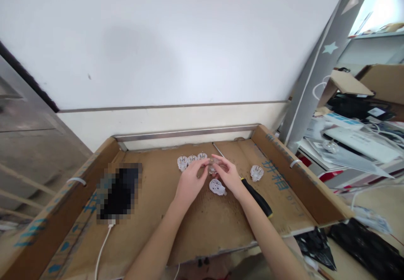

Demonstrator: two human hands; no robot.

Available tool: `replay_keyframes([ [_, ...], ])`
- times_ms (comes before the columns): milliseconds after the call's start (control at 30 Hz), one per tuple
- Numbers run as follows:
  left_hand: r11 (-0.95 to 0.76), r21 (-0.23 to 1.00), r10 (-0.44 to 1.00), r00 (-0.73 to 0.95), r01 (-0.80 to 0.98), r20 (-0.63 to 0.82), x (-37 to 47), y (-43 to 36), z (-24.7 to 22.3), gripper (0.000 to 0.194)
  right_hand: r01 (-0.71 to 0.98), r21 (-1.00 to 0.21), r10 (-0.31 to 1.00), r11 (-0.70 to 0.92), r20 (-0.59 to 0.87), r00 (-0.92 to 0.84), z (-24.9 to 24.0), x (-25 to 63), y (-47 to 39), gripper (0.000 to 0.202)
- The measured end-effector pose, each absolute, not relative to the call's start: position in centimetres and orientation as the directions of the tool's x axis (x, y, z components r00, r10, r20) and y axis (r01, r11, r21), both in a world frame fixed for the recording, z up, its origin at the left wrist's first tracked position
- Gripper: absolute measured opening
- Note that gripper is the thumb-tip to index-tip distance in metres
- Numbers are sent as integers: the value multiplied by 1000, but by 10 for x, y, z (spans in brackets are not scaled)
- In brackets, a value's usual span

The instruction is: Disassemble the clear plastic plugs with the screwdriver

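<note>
My left hand [195,175] and my right hand [229,174] meet over the cardboard. Their fingertips pinch a small clear plug part [213,164] between them, and its far details are hidden by the fingers. Just below lies a translucent plug cover half [217,187]. Behind my left hand, a white plug with metal pins [182,162] stands in a row with two similar plugs [192,159] [202,156]. Another pinned plug [256,172] sits to the right. A screwdriver with a black and yellow handle [259,200] lies beside and partly behind my right hand.
Cardboard [151,233] lines the work surface, with raised cardboard walls [292,179] at its sides. A pixelated dark device [120,191] lies at left on a white cable [102,246]. A metal rail [189,133] runs along the back. Clutter covers the shelf [356,141] at right.
</note>
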State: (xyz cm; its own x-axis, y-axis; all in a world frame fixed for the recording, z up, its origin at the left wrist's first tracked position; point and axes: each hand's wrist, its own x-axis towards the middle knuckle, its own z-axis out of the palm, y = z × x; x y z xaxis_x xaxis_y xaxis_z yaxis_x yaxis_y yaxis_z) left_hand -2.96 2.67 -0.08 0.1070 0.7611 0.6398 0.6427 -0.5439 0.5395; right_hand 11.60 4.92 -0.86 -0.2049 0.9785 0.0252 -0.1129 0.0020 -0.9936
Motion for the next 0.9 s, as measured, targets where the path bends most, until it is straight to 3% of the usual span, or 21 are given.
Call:
replay_keyframes([
  [167, -572, 455, 713, 140, 682, 687, -30, 24, 2, 22, -112, -994, 984, 10, 30, -176, -9, 117, 50, 36],
  [567, -582, 451, 733, 197, 676, 651, -28, 23, -1, 26, -165, -986, 974, -28, 10, -225, -7, 115, 48, 35],
  [733, -511, 416, 745, 146, 752, 651, -32, 24, 5, 31, -273, -961, 997, -49, -31, -72, -3, 125, 52, 44],
  [900, -434, 284, 808, 231, 855, 542, -33, 26, 1, 15, -345, -937, 998, -51, -60, 16, -1, 129, 54, 47],
])
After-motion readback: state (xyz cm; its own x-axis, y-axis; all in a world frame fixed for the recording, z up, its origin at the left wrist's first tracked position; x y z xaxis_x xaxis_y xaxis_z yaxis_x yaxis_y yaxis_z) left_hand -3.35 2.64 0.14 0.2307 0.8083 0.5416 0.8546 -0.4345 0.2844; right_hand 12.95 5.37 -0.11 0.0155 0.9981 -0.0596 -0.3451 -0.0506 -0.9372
